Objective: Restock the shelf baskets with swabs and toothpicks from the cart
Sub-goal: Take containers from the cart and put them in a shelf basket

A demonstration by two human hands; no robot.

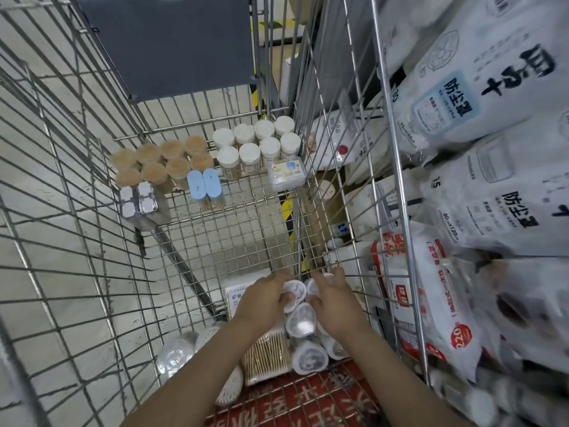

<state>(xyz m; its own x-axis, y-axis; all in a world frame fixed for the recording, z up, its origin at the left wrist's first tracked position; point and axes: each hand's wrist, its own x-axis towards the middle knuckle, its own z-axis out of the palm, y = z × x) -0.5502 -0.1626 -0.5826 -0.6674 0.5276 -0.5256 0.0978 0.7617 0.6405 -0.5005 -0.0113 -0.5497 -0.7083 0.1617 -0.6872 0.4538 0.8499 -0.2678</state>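
Note:
Both my hands reach down into the wire cart point(92, 211). My left hand point(261, 300) and my right hand point(334, 298) close their fingers round a cluster of small round white-lidded containers point(303, 322) at the cart's near end. A clear box of cotton swabs point(268, 355) lies under my left forearm. At the cart's far end stand tan-topped toothpick jars point(163, 161), white-lidded jars point(258, 143), two blue-lidded packs point(204, 186), a flat swab box point(286, 174) and a silver-topped pack point(138, 201).
The wire shelf baskets point(397, 180) on the right hold white bagged goods point(480, 103) and red-printed packs point(431, 303). Perforated round items point(228, 386) and a printed white box point(237, 291) lie near my left arm. A grey panel point(172, 41) closes the cart's far end.

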